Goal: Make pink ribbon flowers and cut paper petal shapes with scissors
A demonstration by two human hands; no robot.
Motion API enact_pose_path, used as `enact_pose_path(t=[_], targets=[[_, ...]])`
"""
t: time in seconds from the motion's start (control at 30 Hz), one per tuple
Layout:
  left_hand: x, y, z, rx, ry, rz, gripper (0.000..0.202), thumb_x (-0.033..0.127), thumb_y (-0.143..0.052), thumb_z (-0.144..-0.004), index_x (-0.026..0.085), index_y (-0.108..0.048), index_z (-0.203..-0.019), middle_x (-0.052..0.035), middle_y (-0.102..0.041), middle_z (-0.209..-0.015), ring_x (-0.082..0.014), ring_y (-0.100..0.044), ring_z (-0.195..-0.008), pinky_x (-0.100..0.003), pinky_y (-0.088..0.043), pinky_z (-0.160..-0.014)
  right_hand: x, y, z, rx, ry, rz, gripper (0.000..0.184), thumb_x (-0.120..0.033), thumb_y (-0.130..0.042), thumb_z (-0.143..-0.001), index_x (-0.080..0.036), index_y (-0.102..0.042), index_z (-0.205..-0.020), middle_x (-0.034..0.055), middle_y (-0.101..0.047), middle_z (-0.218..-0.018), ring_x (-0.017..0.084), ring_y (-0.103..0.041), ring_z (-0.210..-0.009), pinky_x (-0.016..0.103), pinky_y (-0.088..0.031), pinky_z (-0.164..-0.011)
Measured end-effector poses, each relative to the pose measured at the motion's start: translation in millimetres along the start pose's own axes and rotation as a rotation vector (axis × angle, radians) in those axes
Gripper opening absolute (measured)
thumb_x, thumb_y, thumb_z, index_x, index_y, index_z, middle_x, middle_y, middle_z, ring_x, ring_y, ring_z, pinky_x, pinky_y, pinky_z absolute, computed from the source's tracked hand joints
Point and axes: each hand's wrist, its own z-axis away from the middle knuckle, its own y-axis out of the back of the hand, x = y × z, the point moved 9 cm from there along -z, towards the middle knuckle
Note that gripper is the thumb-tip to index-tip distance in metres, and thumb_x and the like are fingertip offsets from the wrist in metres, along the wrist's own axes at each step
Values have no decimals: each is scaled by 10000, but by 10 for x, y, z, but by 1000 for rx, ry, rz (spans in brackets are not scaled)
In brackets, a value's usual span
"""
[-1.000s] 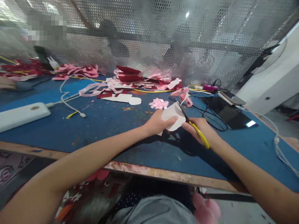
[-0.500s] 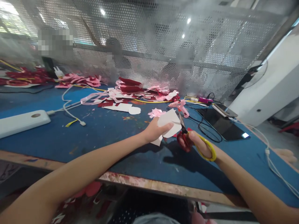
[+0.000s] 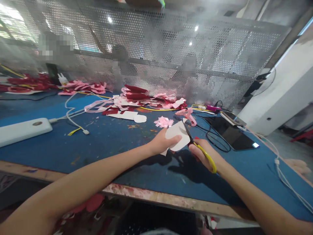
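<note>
A piece of white paper (image 3: 176,132) with a rounded lower edge is pinched in my left hand (image 3: 163,142), the thumb lying across its face. Wrapped round the handles of a pair of scissors (image 3: 205,155) is my right hand (image 3: 204,152); one handle loop is yellow, and the other, red one is mostly hidden by the fingers. The dark blades touch the paper's right edge and look nearly closed. Both hands are over the blue tabletop (image 3: 97,143). Just beyond the paper lies a cluster of pink pieces (image 3: 163,122).
A pink glue gun (image 3: 187,116) with a black cord lies past the scissors, beside a dark tablet (image 3: 230,132). Pink and red paper scraps (image 3: 134,98) are heaped along the mesh screen (image 3: 151,49). At left stands a white power strip (image 3: 24,131) with cables.
The scissors' handles have come together and the blades have closed on the paper. A small white offcut now shows beyond the blades, near the glue gun. My left hand keeps its hold.
</note>
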Motion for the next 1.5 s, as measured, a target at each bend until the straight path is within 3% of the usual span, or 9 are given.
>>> enact_pose_path(t=[0.13,0.33,0.57,0.67,0.77,0.87,1.0,1.27,1.5], targets=[[-27,24,-41,-28,2,10,356,430,-672,-638,117,-609,-796,-4,-586,-590,-90,-492,-465,-190,-393,-416,32,90,-11,32,-11,176,553,-692,-328,-794,-201,-380,-543,-1,-436,-468,110,-368,-452,249,-246,-447],[2,58,-34,-1,24,-17,304,405,-658,-665,110,-604,-716,3,-561,-514,-86,-482,-429,-193,-397,-403,72,40,2,44,-63,45,568,-668,-274,-842,-207,-349,-517,-19,-379,-427,95,-345,-422,234,-239,-416],[-12,0,-46,53,22,270,392,469,-688,-673,112,-612,-817,-22,-621,-592,-117,-575,-493,-206,-472,-435,112,172,-8,230,-111,-56,548,-670,-353,-801,-205,-346,-511,-26,-356,-426,98,-339,-420,236,-237,-412],[-71,-97,-17,31,61,358,454,550,-644,-693,114,-614,-815,-40,-634,-624,-144,-615,-545,-219,-490,-446,45,109,-37,164,-33,-93,497,-629,-397,-805,-174,-468,-617,-10,-464,-519,116,-401,-487,239,-306,-456],[-47,-88,31,60,57,244,446,559,-593,-738,114,-595,-713,-10,-573,-510,-106,-540,-407,-203,-445,-390,-8,21,-47,66,31,-116,459,-587,-399,-834,-147,-527,-810,19,-548,-694,134,-456,-588,249,-365,-534],[64,12,69,122,11,-25,392,494,-568,-780,135,-539,-624,36,-486,-405,-68,-441,-309,-169,-367,-330,0,34,-36,74,35,-86,480,-624,-363,-837,-167,-478,-742,1,-493,-647,133,-429,-580,257,-344,-539],[157,72,86,136,-30,-277,377,457,-517,-811,155,-490,-588,62,-427,-368,-65,-412,-291,-155,-322,-294,23,18,-13,47,30,-158,530,-666,-281,-844,-189,-415,-656,-16,-445,-569,130,-421,-542,262,-327,-527],[202,12,77,53,-73,-377,437,445,-465,-840,159,-441,-511,62,-400,-337,-53,-392,-285,-156,-320,-327,-32,67,17,66,26,-21,523,-651,-271,-836,-203,-367,-584,-18,-408,-505,116,-367,-493,253,-279,-479],[200,18,51,30,-12,-314,406,401,-483,-822,164,-436,-497,71,-373,-312,-52,-361,-262,-157,-302,-304,13,123,18,102,-1,78,500,-635,-292,-822,-199,-388,-597,-7,-426,-497,115,-351,-477,250,-257,-462]])
